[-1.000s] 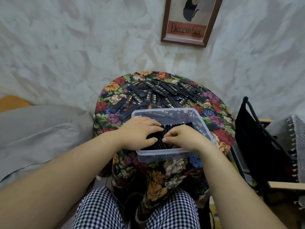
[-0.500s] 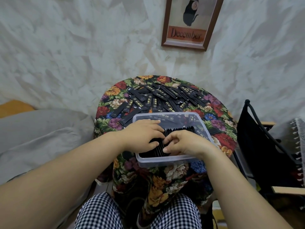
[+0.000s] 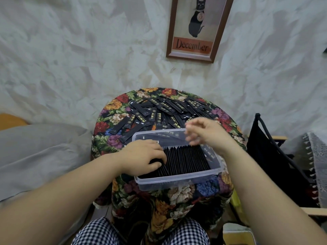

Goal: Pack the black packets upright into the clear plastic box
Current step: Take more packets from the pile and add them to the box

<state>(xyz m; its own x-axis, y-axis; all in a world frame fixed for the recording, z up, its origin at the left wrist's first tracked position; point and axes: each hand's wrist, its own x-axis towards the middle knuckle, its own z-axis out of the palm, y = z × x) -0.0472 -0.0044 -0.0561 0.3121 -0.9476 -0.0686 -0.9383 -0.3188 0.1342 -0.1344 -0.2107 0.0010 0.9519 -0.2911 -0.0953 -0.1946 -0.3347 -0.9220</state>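
In the clear plastic box [image 3: 177,179] the left hand [image 3: 143,157] still presses the upright black packets [image 3: 185,160], grip flat, clasping nothing. The right hand [image 3: 207,133] has left the row and hangs over the box's far rim (blurred, grip loose, empty), seemingly bound for the loose packets [image 3: 159,112] beyond.

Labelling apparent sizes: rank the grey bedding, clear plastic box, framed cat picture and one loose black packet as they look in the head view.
1. Grey bedding, largest.
2. Clear plastic box and framed cat picture: near alike; the picture is farther and cropped, so unranked.
3. Loose black packet, smallest.
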